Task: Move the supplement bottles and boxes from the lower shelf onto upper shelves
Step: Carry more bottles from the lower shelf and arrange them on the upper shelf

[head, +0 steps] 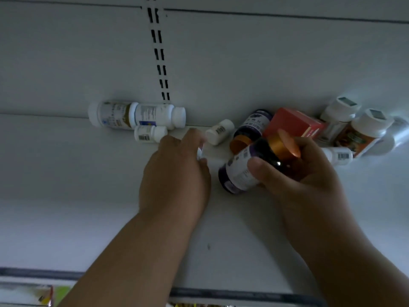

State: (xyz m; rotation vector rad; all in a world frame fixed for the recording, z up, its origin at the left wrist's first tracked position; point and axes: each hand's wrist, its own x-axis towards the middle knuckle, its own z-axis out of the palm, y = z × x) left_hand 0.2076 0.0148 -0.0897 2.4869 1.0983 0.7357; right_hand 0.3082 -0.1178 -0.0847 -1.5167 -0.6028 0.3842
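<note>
Item: dark bottle (247,167), purple-and-white label, gold cap, held in your right hand (309,173) just in front of the red box (294,124), tilted with the cap toward the box. Your thumb presses the label and your fingers curl round the neck and cap, so that hand is clamped on it. Handling, as a judgement: rigid, smooth and probably glossy, likely light to moderate in weight; take it round the labelled body rather than the cap (a cap can turn under load). Left of the red box, touching it: a second dark bottle (252,127) of the same kind, lying on its side. Further left of the box: a small white bottle (219,131), lying down, then your left hand (174,173), fingers bent over something white that is mostly hidden; whether it grips or only touches, you cannot tell. Well left of the box, against the back panel: two larger white bottles (137,115) end to end and a small white one (150,134) in front. Right of the box: white-capped bottles (363,134) in a cluster, one small white bottle (338,155) lying in front. All rest on the white shelf (88,173).
</note>
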